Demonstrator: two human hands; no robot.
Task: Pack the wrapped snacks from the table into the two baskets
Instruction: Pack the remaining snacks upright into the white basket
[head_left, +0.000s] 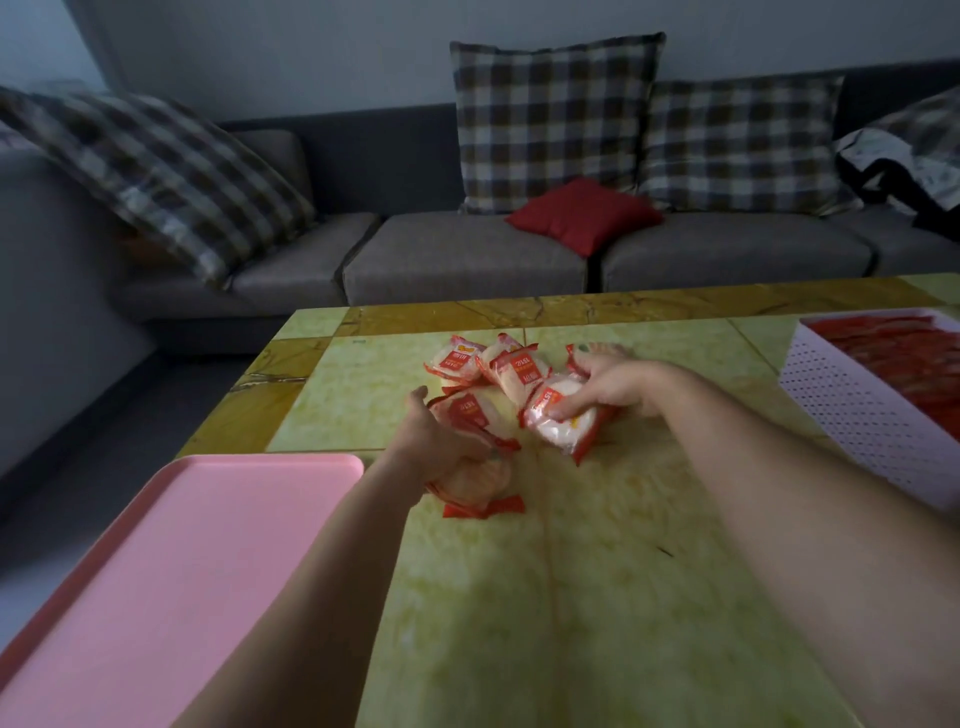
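Several wrapped snacks (488, 366), white with red ends, lie in a loose heap at the middle of the table (545, 571). My left hand (441, 444) grips snacks at the near side of the heap, with one packet (475, 486) under its palm and another (470, 410) by its fingers. My right hand (608, 384) curls round a snack (563, 423) on the heap's right side. A white perforated basket (852, 410) filled with red-wrapped snacks stands at the right edge. A pink basket (171, 545) sits at the near left, its inside not visible.
A grey sofa (467, 254) with plaid cushions and a small red cushion (584, 213) runs behind the table. The table's far rim has a brown marbled border (571, 306). The floor shows to the left between sofa and table.
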